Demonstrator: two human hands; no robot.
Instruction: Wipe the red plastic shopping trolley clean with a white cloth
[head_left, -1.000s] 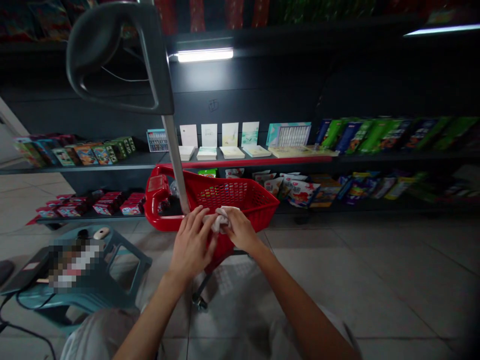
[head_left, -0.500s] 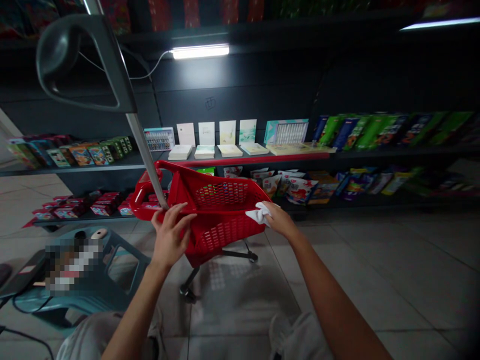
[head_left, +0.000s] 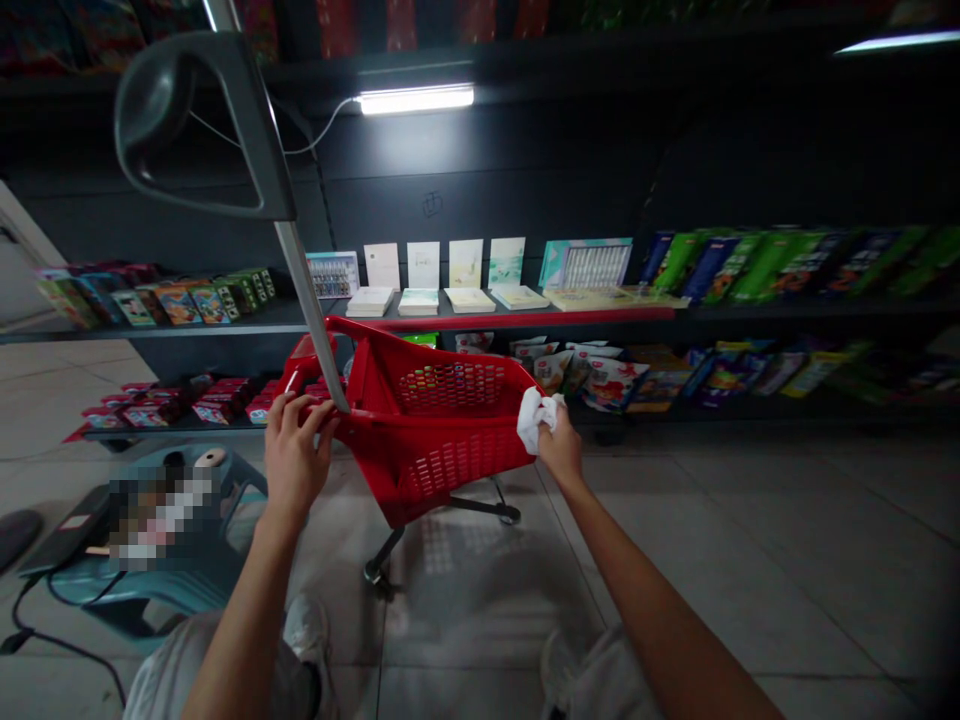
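Observation:
A small red plastic shopping cart (head_left: 465, 450) with perforated sides stands in front of me on dark wheeled legs. My left hand (head_left: 296, 450) is at its rear left, fingers curled over the near end of the red handle (head_left: 300, 362), beside the metal pole. Pinched in my right hand (head_left: 561, 445) is a crumpled white cloth (head_left: 531, 420), held against the front right corner of the cart's rim. From the cart's rear rises the metal pole (head_left: 311, 290) with a dark grey loop grip (head_left: 262, 130). The basket's floor is mostly hidden.
Behind the cart runs a dark shelf with a red edge strip (head_left: 525, 320), holding notebooks (head_left: 469, 300), boxed pen sets and snack bags (head_left: 757, 265). Red packs (head_left: 225, 400) line the bottom shelf. A blue-green stool (head_left: 172, 590) with a blurred device and cables stands at left.
My left hand has moved left and up, from the near rim onto the handle. The right hand has shifted slightly, with the cloth now more bunched. The view has swung a little left.

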